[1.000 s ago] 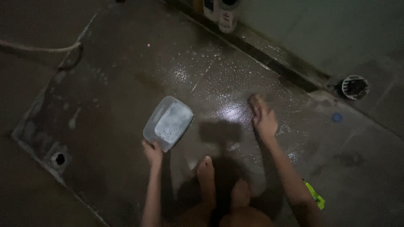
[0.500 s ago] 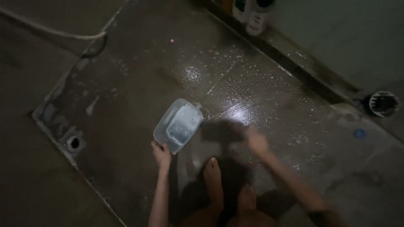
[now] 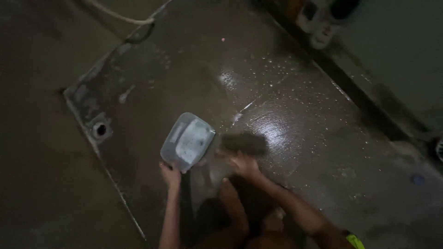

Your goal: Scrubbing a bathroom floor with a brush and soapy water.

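My left hand grips the near corner of a clear plastic tub and holds it tilted just above a wet, dark floor slab. My right hand is blurred and lies low on the floor just right of the tub. It is at the near edge of a dark rectangular patch, which may be a shadow or an object. Whether the right hand holds anything is unclear. My bare feet rest on the slab below both hands.
A small drain hole sits in the slab's left corner. A pale hose lies at the top left. White bottles stand against the wall at top right. A small blue cap lies on the floor at right.
My right hand swept from the far right of the wet patch back toward the tub. The left hand kept hold of the tub. The view shifted, so the slab appears further right.
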